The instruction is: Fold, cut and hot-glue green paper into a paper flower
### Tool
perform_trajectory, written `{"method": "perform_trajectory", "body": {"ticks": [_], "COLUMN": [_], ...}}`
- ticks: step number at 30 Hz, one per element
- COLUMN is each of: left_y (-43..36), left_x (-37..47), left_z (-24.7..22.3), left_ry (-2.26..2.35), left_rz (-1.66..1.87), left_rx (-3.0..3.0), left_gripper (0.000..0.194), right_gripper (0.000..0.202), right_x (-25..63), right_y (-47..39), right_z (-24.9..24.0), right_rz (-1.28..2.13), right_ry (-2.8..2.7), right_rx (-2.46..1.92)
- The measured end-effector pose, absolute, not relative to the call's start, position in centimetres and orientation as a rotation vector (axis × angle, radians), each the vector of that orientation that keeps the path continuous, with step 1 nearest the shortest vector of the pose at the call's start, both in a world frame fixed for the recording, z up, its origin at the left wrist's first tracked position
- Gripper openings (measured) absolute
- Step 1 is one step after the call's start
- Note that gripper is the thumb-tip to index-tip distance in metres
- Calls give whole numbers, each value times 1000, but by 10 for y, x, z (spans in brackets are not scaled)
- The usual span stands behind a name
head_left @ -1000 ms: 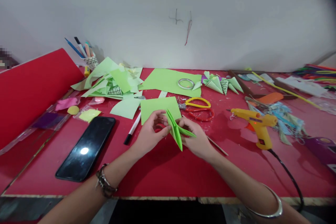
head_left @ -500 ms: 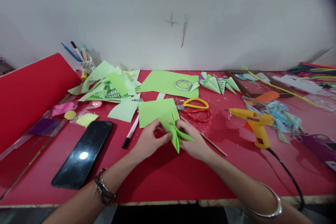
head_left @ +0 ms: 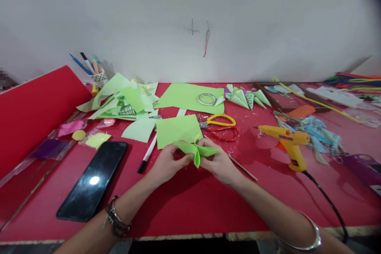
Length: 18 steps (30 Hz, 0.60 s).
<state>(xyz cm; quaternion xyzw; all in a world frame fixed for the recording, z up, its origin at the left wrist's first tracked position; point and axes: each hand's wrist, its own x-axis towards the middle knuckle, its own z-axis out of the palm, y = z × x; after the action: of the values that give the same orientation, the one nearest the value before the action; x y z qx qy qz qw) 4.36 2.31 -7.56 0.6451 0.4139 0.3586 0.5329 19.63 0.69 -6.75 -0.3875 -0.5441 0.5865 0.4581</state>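
Note:
Between my hands is a piece of folded green paper (head_left: 195,152) with several flaps that meet at its middle. My left hand (head_left: 169,162) pinches its left side, thumb in front and fingers behind. On the other side my right hand (head_left: 218,164) grips the right flap, its fingers partly hidden behind the paper. A flat green paper sheet (head_left: 175,129) lies on the red table just beyond. Beside that sheet rest scissors (head_left: 222,120) with one yellow and one red handle. A thin stick (head_left: 242,166) lies by my right hand, and a white marker (head_left: 147,154) with a black cap near my left.
A yellow glue gun (head_left: 287,141) stands at the right with its black cord running to the front edge. A phone (head_left: 93,180) lies at the left. Paper scraps (head_left: 119,101) are heaped behind it, and paper cones (head_left: 241,97) sit at the back near a tape roll (head_left: 207,99).
The folded paper has turned in my hands, so its flaps now spread more sideways and its front fold points less far down. Both hands still hold it. The view has shifted slightly.

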Motion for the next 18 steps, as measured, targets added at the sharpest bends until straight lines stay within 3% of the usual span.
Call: {"method": "perform_trajectory", "body": {"ticks": [11, 18], "left_y": [14, 12], "left_x": [49, 45], "left_z": [-74, -71], "left_ry": [1109, 961], "left_rz": [951, 913], "left_rx": [1474, 1518], "left_gripper": [25, 26], "right_gripper": [23, 12], "right_x": [196, 196], "right_y": [6, 5], "right_z": [-72, -68], "right_rz": [1381, 1346], "right_ry": [-1327, -1373], "right_rx": [-953, -1013]}}
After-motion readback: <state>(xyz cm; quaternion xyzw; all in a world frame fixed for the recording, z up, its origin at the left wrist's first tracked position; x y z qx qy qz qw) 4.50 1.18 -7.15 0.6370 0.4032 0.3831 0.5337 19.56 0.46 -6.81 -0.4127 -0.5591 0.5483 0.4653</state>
